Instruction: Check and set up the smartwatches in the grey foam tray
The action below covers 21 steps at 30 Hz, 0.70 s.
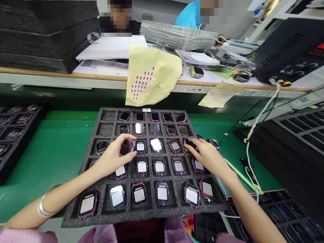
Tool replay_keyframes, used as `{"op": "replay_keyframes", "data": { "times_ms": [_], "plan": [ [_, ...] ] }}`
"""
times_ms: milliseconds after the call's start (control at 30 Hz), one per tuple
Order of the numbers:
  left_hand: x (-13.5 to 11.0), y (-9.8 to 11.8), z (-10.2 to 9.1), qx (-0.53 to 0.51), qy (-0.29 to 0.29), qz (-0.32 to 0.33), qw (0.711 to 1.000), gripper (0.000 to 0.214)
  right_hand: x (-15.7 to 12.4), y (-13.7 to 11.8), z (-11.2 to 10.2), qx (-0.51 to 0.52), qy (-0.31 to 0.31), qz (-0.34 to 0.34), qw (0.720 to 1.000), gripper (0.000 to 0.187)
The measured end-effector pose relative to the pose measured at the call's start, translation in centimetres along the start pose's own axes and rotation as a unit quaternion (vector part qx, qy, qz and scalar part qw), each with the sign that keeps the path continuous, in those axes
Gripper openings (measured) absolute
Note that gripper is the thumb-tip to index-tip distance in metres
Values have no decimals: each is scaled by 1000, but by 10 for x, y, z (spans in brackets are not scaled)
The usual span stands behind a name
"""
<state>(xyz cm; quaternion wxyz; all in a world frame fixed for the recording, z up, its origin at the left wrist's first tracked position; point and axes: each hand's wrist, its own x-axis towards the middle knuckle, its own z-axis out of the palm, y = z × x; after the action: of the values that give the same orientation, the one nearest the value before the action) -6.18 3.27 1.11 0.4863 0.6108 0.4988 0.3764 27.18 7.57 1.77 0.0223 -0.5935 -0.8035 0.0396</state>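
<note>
A black foam tray (106, 118) with a grid of pockets lies on the green table in front of me, most pockets holding small purple-rimmed watch bodies. My left hand (115, 153) pinches one dark-screened watch body (127, 146) above the third row. Over at the right end of that same row, the fingers of my right hand (206, 153) are curled on another dark watch body (190, 143) sitting in its pocket. Watches in the near rows show lit white screens (139, 194).
A yellow sheet with red arrow stickers (149, 79) hangs from the shelf edge behind the tray. More black trays of watches sit at the left (15, 125) and lower right (286, 209). White cables (253, 135) run along the right. Two people sit beyond the shelf.
</note>
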Motion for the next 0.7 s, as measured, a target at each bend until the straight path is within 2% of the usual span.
{"op": "replay_keyframes", "data": {
  "times_ms": [200, 300, 367, 433, 500, 633, 700],
  "plan": [
    [-4, 10, 2, 108, 38, 35, 993, 35, 8, 10, 13, 95, 81, 59, 990, 53],
    [-6, 12, 3, 143, 48, 61, 987, 36, 9, 10, 14, 187, 66, 64, 978, 58],
    [-8, 12, 3, 164, 52, 86, 981, 38, 8, 7, 8, 286, 62, 55, 955, 51],
    [-8, 10, 4, 184, 54, 111, 975, 40, 7, -1, -4, 400, 62, 39, 914, 40],
    [-8, 8, 4, 198, 57, 128, 970, 43, 9, -13, -18, 506, 49, 17, 861, 31],
    [-7, 8, 4, 187, 56, 124, 973, 44, 21, -46, -40, 675, 17, -38, 737, 18],
    [-6, 9, 4, 168, 53, 108, 978, 44, 31, -62, -42, 734, -25, -42, 678, 18]
  ]
}}
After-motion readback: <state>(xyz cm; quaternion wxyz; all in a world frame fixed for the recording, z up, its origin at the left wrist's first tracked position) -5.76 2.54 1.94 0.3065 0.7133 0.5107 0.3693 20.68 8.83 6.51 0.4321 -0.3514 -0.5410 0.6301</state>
